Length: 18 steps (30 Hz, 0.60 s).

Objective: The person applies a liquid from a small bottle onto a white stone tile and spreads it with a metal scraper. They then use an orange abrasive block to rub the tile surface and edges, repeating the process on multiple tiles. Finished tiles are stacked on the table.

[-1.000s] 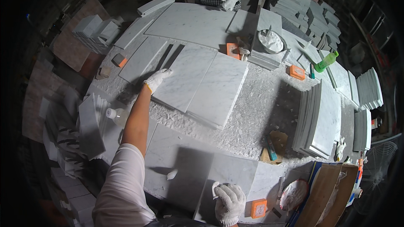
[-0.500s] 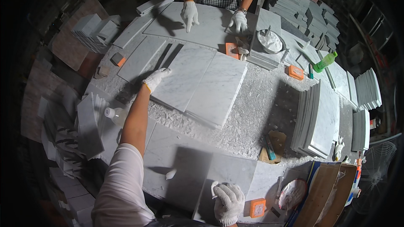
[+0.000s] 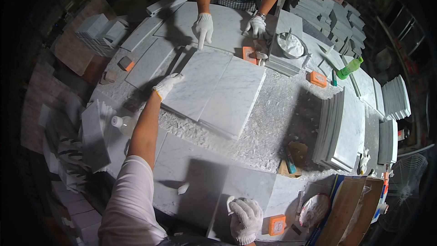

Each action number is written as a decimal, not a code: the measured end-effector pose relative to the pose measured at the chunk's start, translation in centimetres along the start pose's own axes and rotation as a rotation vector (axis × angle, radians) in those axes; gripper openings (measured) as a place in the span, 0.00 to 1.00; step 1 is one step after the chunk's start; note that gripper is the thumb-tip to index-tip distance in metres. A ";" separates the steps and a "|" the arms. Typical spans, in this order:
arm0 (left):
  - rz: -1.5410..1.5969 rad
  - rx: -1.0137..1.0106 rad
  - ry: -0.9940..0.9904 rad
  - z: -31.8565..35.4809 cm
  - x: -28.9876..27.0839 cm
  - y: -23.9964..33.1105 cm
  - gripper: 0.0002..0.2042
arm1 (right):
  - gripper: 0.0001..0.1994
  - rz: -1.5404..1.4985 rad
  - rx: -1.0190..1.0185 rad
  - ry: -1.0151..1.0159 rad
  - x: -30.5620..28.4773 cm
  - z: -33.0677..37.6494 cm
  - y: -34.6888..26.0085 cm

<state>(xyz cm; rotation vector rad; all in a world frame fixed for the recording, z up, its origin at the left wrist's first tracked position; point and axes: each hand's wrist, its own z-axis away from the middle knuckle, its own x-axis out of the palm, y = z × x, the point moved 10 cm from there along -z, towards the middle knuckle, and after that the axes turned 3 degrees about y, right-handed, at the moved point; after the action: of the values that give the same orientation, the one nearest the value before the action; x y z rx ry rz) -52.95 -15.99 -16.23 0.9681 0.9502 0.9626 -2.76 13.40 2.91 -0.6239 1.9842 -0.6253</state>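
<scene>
Resting flat with fingers spread, the left hand touches the near-left corner of the marble tiles lying on the tabletop. Nearer the body, the right hand grips the edge of a grey slab.

Green bottle, metal bowl, floor fan.

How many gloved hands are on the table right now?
4. The person's left hand rests on the marble slabs; their right hand at the near edge. A co-worker's two hands press the far slab. None seems hidden.
</scene>
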 end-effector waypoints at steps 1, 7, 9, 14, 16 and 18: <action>-0.019 0.012 0.007 0.1 0.0 0.2 0.24 | 0.17 0.001 0.008 -0.020 0.2 0.0 0.1; -0.012 0.030 0.036 0.3 -0.5 0.3 0.21 | 0.17 -0.081 0.162 -0.108 0.3 1.7 1.2; 0.025 0.007 0.033 0.3 -0.8 -0.1 0.20 | 0.17 -0.074 0.167 -0.125 0.4 2.2 1.4; 0.013 0.034 0.100 0.5 -3.4 0.5 0.20 | 0.17 -0.084 0.174 -0.125 0.7 2.5 1.8; 0.029 0.043 0.118 0.8 -4.4 0.9 0.21 | 0.17 -0.098 0.188 -0.121 0.8 2.3 1.9; 0.008 0.050 0.137 1.1 -5.1 1.2 0.22 | 0.18 -0.108 0.187 -0.112 0.7 2.2 1.8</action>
<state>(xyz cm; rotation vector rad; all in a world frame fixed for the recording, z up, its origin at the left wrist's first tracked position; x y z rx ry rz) -53.61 -20.73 -13.77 0.9579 1.0899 1.0265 -1.43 13.89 0.39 -0.6396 1.7733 -0.8140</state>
